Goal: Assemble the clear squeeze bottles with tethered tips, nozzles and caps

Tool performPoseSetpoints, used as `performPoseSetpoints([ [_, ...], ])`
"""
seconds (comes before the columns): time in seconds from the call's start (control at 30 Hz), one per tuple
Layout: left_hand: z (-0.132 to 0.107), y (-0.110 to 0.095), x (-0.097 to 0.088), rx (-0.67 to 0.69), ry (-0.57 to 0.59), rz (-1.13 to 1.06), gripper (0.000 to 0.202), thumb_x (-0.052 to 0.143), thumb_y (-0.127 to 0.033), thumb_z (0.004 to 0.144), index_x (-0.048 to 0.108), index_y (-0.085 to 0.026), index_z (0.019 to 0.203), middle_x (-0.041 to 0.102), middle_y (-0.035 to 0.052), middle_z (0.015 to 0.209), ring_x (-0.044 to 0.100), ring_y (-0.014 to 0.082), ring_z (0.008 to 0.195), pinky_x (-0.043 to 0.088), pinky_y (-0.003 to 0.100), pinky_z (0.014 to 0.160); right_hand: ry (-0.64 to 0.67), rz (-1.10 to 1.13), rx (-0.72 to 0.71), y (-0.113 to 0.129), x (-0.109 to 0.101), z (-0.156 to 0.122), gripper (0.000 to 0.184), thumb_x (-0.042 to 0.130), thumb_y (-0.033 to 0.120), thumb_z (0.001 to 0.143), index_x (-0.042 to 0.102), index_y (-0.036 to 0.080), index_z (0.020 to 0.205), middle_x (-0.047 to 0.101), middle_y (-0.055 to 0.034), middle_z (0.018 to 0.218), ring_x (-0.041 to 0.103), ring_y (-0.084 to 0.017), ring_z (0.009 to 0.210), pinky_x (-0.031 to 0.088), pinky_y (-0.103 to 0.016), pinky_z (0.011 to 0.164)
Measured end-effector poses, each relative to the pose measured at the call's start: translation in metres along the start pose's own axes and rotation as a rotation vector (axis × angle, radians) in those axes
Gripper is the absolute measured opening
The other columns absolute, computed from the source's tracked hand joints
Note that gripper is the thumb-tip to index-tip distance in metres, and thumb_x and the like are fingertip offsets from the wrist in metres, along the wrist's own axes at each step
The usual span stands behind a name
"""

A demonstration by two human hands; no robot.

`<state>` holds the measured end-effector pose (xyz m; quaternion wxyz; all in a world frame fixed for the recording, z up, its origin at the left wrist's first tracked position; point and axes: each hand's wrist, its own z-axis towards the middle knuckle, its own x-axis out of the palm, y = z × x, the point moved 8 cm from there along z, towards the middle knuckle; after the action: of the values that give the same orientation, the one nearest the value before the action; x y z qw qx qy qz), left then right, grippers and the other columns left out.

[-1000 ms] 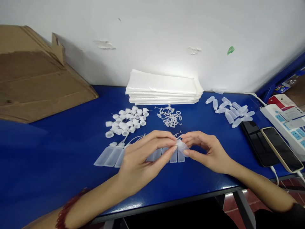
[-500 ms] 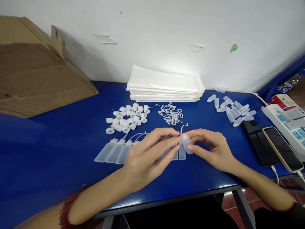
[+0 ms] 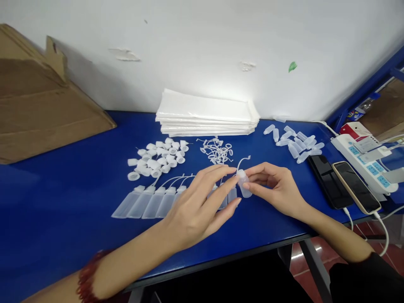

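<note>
A small translucent squeeze bottle [image 3: 245, 187] stands slightly tilted near the table's middle, a thin white strap [image 3: 240, 163] curving up from its neck. My right hand [image 3: 277, 188] pinches it from the right between thumb and fingers. On the other side, my left hand [image 3: 200, 203] has its fingers apart, the upper fingertips at the bottle's neck and the thumb clear of it. Beneath and left of that hand lies a row of bottles with straps [image 3: 150, 204], partly hidden. Behind are a heap of white caps [image 3: 161, 156] and a tangle of loose ring straps [image 3: 217, 150].
Loose bottles [image 3: 295, 145] lie at the back right. Two phones [image 3: 356, 187] and a power strip [image 3: 369, 162] with cables line the right edge of the blue table [image 3: 72, 198]. A stack of white packets [image 3: 206, 111] rests against the wall; cardboard [image 3: 47, 109] leans at left.
My left thumb has come away from the bottle and the fingers have spread. The bottle stands more upright in my right hand. The whole view has shifted slightly.
</note>
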<state>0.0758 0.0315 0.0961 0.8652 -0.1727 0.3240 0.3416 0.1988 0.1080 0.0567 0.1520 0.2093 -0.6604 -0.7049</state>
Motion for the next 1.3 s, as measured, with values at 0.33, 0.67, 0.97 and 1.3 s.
performPoseSetpoints([
  [0.33,0.01,-0.001,0.02,0.009,0.013,0.027,0.041,0.069,-0.014,0.084,0.057,-0.008,0.123,0.072,0.0173,0.111,0.066,0.0327,0.111,0.06,0.047,0.09,-0.035,0.12,0.172,-0.018,-0.006,0.006,0.035,0.086,0.039,0.065,0.065,0.018,0.083,0.072,-0.0011,0.082,0.073,-0.018,0.078,0.06,-0.034,0.078],
  [0.67,-0.005,-0.001,0.039,-0.124,0.26,-0.079,0.024,0.052,-0.025,0.097,0.061,-0.011,0.114,0.072,0.0134,0.115,0.064,0.0316,0.113,0.051,0.048,0.09,-0.364,-0.035,-0.028,0.012,-0.066,0.012,0.017,0.072,0.033,0.081,0.067,0.017,0.079,0.073,-0.0031,0.077,0.073,-0.017,0.067,0.058,-0.029,0.063],
  [0.97,-0.013,0.002,0.047,-0.169,0.311,-0.06,0.026,0.049,-0.021,0.096,0.062,-0.01,0.115,0.07,0.0144,0.116,0.061,0.0328,0.117,0.049,0.05,0.093,-0.509,-0.129,-0.128,0.021,-0.096,0.005,0.012,0.071,0.03,0.083,0.068,0.019,0.082,0.073,-0.0014,0.075,0.069,-0.015,0.059,0.057,-0.03,0.059],
  [1.3,-0.017,0.003,0.05,-0.171,0.394,-0.069,0.03,0.048,-0.023,0.095,0.058,-0.012,0.121,0.064,0.0159,0.129,0.052,0.0342,0.13,0.046,0.056,0.1,-0.603,-0.232,-0.226,0.028,-0.098,0.002,0.009,0.071,0.028,0.084,0.067,0.02,0.082,0.07,-0.0002,0.072,0.067,-0.014,0.058,0.056,-0.031,0.061],
])
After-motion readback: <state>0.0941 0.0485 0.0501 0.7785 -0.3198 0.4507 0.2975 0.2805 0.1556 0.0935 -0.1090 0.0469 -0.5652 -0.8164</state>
